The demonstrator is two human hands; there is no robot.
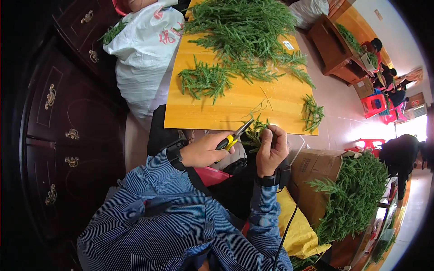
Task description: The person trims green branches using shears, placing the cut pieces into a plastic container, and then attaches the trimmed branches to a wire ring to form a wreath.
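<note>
My left hand (203, 151) is wrapped round pliers (231, 140) with yellow and black handles. Their metal jaws point up and right, next to a green artificial-looking sprig (256, 131). My right hand (272, 153) pinches that sprig between thumb and fingers, just off the near edge of the yellow wooden table (199, 118). Thin wires (266, 101) lie on the tabletop close to the jaws. Further back are a small pile of green sprigs (205, 81) at the left and a large heap of them (244, 27). Another small bunch (312, 114) rests by the right edge.
A cardboard box (316, 169) packed with green sprigs (352, 196) stands at my right, beside a yellow bag (294, 221). A stuffed white sack (144, 58) leans at the table's left, near dark wooden drawers (68, 104). Other people (398, 97) sit far right by red stools (374, 106).
</note>
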